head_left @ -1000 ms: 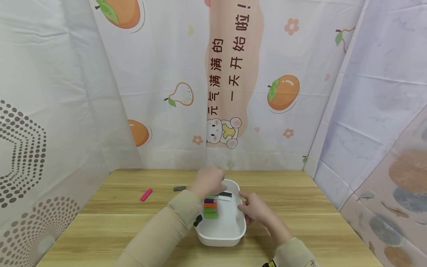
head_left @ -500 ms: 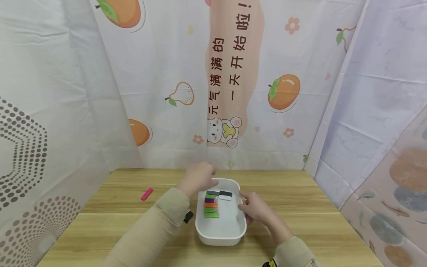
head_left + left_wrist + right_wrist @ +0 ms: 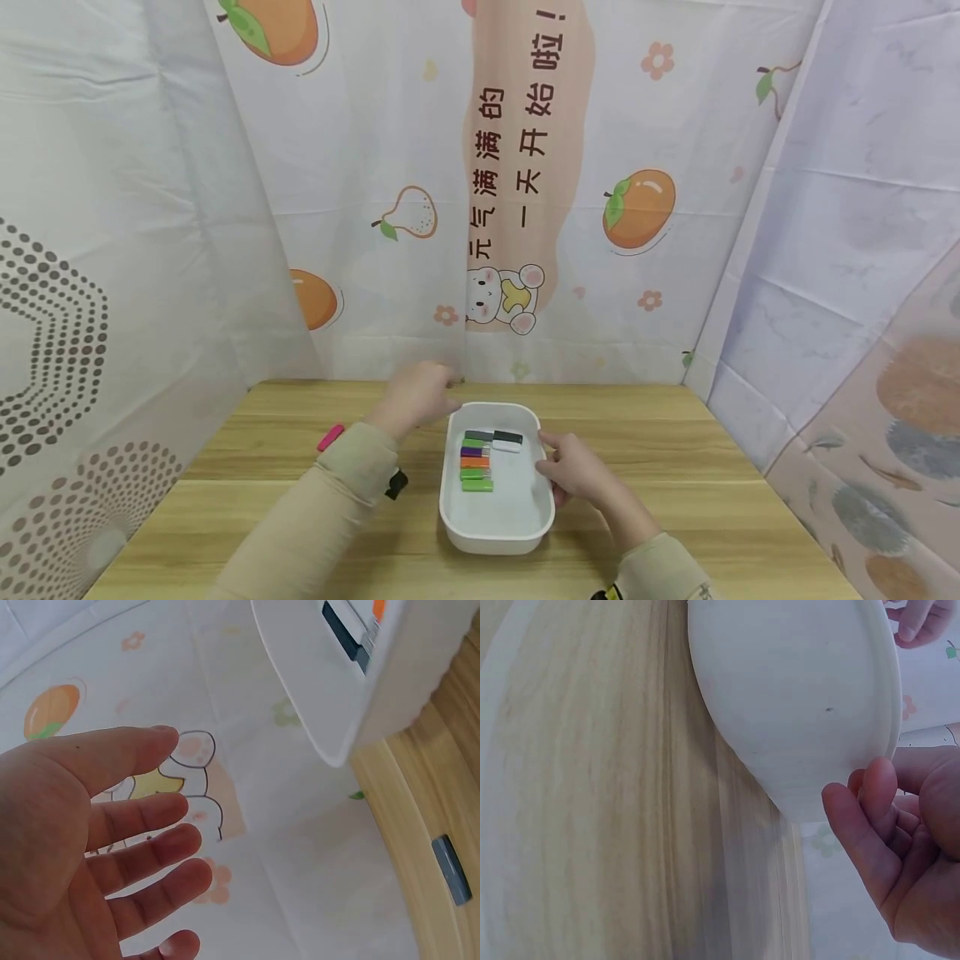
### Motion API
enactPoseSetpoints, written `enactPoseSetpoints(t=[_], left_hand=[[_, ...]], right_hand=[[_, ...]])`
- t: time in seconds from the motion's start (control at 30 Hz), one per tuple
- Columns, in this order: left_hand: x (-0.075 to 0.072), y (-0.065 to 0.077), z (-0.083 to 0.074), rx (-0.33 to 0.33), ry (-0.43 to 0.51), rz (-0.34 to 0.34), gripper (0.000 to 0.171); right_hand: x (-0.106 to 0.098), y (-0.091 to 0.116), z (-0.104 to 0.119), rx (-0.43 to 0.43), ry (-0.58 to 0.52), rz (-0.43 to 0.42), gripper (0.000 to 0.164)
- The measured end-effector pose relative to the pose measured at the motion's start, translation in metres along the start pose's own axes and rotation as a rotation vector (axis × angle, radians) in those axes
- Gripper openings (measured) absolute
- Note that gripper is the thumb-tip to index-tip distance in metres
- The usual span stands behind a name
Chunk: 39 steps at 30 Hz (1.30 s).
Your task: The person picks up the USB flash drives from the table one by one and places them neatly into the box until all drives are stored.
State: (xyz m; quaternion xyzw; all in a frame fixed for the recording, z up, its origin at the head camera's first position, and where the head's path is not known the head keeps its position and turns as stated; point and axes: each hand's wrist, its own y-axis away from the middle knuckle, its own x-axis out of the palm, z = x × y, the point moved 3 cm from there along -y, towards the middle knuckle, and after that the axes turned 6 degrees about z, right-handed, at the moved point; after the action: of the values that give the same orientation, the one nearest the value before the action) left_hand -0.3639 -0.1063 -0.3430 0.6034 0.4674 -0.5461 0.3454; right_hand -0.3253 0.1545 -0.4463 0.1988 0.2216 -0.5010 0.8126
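Note:
My left hand (image 3: pixel 416 398) is just left of the white plastic box (image 3: pixel 497 543). In the left wrist view its fingers are apart, slightly bent, and hold nothing. A dark grey USB stick (image 3: pixel 451 870) lies on the table there; my hand hides it in the head view. My right hand (image 3: pixel 577 471) grips the box's right rim, its fingertips against the outer wall in the right wrist view. Inside the box, green, purple and orange (image 3: pixel 474 462) USB sticks form a column at the left, topped by a grey one (image 3: pixel 478 435). Beside that lie a black (image 3: pixel 508 437) and a white (image 3: pixel 507 447) one.
A pink USB stick (image 3: pixel 330 437) lies on the wooden table (image 3: pixel 645 450), left of the box and close to my left sleeve (image 3: pixel 315 508). Printed curtains (image 3: pixel 360 333) hang behind the table and along both sides.
My left hand has drawn back leftward out of the box, uncovering the grey USB stick at the top of the column. My right hand still holds the rim.

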Motion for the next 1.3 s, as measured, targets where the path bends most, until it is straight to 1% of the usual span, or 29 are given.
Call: enactPoseSetpoints(t=[0.13,0.27,0.37,0.53,0.77,0.93,1.13,1.3], left_hand=[[-0.003,0.005,0.013,-0.03,0.008,-0.016,0.03],[-0.006,0.01,0.027,-0.057,0.013,-0.023,0.037],[-0.008,0.014,0.037,-0.068,0.0,-0.04,0.043],[-0.008,0.019,0.055,-0.083,-0.014,-0.057,0.046],[-0.006,0.026,0.081,-0.111,0.043,-0.064,0.056],[-0.006,0.033,0.099,-0.164,0.067,-0.073,0.061],[-0.005,0.041,0.119,-0.23,0.07,-0.086,0.064],[-0.004,0.048,0.132,-0.277,0.109,-0.091,0.066]], right_hand=[[0.0,-0.001,0.001,0.006,-0.002,0.0,0.062],[0.0,0.0,0.001,0.011,-0.001,0.0,0.062],[0.0,0.0,0.002,0.009,-0.002,0.0,0.062],[0.0,0.0,0.002,-0.006,-0.008,0.006,0.063],[0.0,-0.001,0.001,-0.017,-0.009,0.009,0.063],[0.001,-0.001,0.001,-0.012,-0.012,0.006,0.063],[0.001,-0.001,0.001,-0.008,-0.009,0.008,0.064],[0.0,0.0,0.002,-0.016,-0.007,0.008,0.063]])
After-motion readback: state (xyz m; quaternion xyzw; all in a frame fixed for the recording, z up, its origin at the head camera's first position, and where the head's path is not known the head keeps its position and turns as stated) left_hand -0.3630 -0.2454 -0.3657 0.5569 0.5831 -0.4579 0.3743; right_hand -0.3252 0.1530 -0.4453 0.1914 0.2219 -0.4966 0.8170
